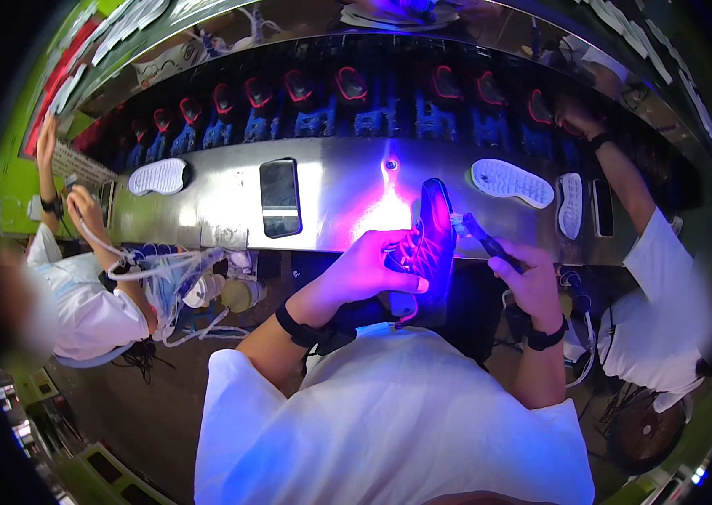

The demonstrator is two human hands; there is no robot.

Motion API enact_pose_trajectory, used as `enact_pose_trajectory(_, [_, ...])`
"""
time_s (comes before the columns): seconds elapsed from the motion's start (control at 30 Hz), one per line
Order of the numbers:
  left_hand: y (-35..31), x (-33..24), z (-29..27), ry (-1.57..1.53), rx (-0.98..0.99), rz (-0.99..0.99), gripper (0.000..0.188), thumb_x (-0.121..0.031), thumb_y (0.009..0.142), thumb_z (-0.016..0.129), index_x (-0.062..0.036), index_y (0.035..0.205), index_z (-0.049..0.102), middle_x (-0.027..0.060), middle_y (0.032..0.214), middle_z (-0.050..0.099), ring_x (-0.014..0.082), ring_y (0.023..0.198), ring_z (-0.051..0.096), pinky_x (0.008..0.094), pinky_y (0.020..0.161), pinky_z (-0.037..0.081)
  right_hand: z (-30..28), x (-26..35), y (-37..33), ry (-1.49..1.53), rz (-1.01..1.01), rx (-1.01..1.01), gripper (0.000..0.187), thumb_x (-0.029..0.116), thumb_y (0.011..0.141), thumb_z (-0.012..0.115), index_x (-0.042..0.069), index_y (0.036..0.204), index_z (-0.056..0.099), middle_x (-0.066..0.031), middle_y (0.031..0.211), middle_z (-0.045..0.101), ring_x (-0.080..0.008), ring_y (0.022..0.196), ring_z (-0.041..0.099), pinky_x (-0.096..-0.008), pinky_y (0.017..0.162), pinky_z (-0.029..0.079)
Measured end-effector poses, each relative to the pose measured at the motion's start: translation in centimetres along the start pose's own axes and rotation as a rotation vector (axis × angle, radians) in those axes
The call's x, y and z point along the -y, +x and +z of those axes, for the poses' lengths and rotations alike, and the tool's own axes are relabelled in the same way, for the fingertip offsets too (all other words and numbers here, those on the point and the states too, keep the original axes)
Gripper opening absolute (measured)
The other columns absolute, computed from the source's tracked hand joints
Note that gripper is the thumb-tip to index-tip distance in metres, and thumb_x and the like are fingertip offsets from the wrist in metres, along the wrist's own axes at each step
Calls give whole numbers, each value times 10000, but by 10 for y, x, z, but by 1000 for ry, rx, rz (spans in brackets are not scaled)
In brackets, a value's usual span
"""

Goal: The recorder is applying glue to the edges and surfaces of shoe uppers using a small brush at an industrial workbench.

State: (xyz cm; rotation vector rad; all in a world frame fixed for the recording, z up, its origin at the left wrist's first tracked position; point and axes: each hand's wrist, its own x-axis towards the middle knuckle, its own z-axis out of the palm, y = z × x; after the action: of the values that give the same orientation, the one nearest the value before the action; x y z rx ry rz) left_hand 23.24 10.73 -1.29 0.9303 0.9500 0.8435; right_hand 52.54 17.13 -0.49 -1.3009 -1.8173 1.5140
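1 laced shoe (435, 220) fills the part-open left grip (367, 269); the right grip (531, 278) clenches a brush (484, 236).

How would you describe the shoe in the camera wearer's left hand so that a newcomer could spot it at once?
Find the long metal bench. At its near edge, the left hand grips a dark shoe under purple-blue light, toe pointing away. Unlike the white soles lying nearby, it is dark and laced.
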Motion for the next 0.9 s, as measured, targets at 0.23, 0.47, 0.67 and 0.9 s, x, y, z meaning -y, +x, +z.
enact_pose_trajectory(0.23, [-14,14,-12,-154,-93,-90,473,-211,827,834,11,1206,658,59,1080,726,121,942,687,301,889,547,38,-30,-21,190,95,-16,404,124,905,756,11,1283,673,-2,898,683,-101,783,617,-261,744,496])
enact_pose_trajectory(0.47, [-9,8,-1,-181,-74,-86,467,-205,858,812,18,1232,643,60,1073,726,120,937,686,293,872,555,46,-11,-5,67,-14,-190,357,113,909,750,2,1244,695,9,841,668,-72,731,584,-248,687,480])
enact_pose_trajectory(0.67, [6,-7,7,-101,-166,49,596,-166,875,793,46,1366,531,87,1179,685,149,1069,653,330,958,526,11,-20,-21,228,48,2,353,115,910,745,17,1246,702,3,823,663,-70,716,587,-239,678,480])
enact_pose_trajectory(0.9, [31,-11,20,1,-253,49,663,-171,847,823,52,1384,505,105,1186,675,167,1079,657,336,981,525,-22,-30,-53,114,124,98,358,121,893,761,10,1229,707,23,810,660,-74,730,578,-239,683,475])
